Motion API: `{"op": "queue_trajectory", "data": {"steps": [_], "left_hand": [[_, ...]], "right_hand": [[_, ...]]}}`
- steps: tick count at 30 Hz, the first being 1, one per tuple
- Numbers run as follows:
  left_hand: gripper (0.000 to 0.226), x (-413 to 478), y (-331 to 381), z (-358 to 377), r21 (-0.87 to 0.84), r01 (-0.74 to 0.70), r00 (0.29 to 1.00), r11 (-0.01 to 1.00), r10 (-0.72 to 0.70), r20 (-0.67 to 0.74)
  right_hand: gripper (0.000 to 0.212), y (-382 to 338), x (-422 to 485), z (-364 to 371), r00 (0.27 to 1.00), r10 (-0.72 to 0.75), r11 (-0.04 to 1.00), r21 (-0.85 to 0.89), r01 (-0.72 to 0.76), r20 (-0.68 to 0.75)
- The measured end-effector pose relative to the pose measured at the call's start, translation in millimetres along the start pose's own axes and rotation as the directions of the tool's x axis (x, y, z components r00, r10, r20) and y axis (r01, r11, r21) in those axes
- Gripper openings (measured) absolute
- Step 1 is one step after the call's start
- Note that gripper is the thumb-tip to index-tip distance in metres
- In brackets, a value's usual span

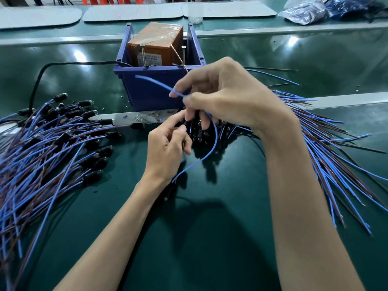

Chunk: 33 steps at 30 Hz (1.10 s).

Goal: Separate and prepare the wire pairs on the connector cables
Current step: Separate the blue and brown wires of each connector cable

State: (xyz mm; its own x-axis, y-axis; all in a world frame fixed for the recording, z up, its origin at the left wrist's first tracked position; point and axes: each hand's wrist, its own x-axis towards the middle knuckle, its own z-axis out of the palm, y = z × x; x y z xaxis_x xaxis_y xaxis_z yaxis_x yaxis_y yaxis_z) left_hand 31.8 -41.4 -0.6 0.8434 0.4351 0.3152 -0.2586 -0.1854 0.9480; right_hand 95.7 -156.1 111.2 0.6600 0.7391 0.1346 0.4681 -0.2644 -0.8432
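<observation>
**Both hands raised and pinching, right above left**

I see my two bare forearms coming in from the bottom edge and converging toward the middle. My right hand [226, 97] sits higher, wrist bent so the back of the hand faces me, thumb and forefinger pressed together in a pinch while the other fingers curl downward. My left hand [168, 143] is lower and just beside it, turned back-up, its forefinger and thumb drawn together at the tips and nearly meeting the right hand's lower fingers. The remaining left fingers are folded loosely into the palm.
</observation>
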Motion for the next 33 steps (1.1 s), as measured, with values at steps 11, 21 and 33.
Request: {"op": "queue_trajectory", "data": {"steps": [11, 21, 33], "left_hand": [[0.039, 22, 22, -24, -0.385, 0.122, 0.953, 0.915, -0.216, -0.212], [0.021, 46, 40, -71, -0.225, 0.125, 0.862, 0.966, -0.218, -0.458], [0.02, 50, 45, -90, -0.004, 0.094, 0.879, 0.996, -0.085, -0.469]], "right_hand": [[0.019, -3, 5, -8, 0.814, -0.017, 0.982, 0.144, 0.123, -0.581], [0.023, 10, 13, -10, 0.718, 0.127, 0.988, 0.15, -0.032, -0.685], [0.024, 20, 15, -8, 0.707, 0.153, 0.985, 0.048, -0.166, -0.69]]}}
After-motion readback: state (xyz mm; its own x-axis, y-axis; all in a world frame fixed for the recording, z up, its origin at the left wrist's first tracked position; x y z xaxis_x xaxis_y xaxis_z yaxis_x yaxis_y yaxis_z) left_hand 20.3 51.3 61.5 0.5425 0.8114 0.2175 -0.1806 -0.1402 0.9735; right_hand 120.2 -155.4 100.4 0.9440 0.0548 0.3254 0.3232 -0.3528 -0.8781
